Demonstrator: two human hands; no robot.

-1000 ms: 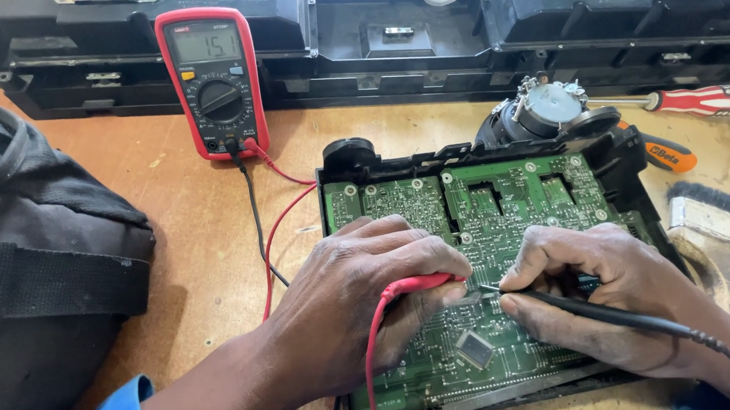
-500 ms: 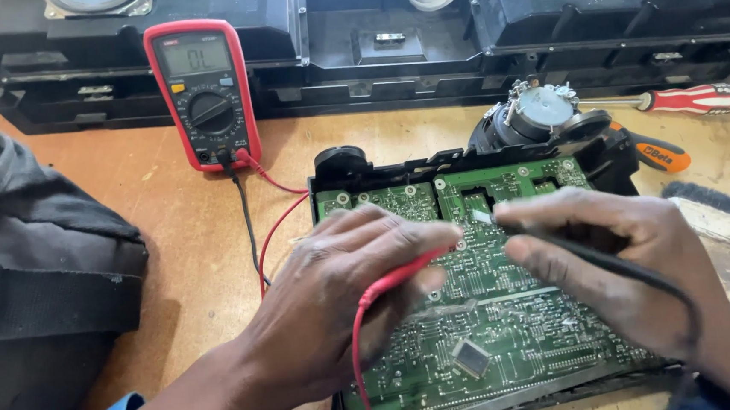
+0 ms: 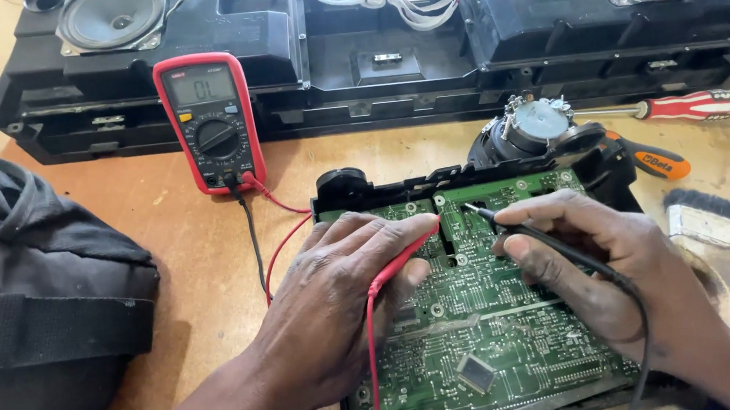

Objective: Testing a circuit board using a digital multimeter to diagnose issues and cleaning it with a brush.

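Circuit board (image 3: 511, 340) lies green on the near middle of the table (image 3: 169, 219), under both your hands. Your left hand (image 3: 338, 310) pinches the red probe (image 3: 403, 258); your right hand (image 3: 610, 273) pinches the black probe (image 3: 503, 225). Both tips touch its far edge.

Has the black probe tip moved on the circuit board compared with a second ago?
Yes. The black probe in the right hand now touches nearer the far edge of the green circuit board, farther from the square chip than before.

Electronics repair workshop: multimeter (image 3: 211, 121), bare circuit board (image 3: 492, 307), screwdrivers (opened speaker casing (image 3: 371, 50)).
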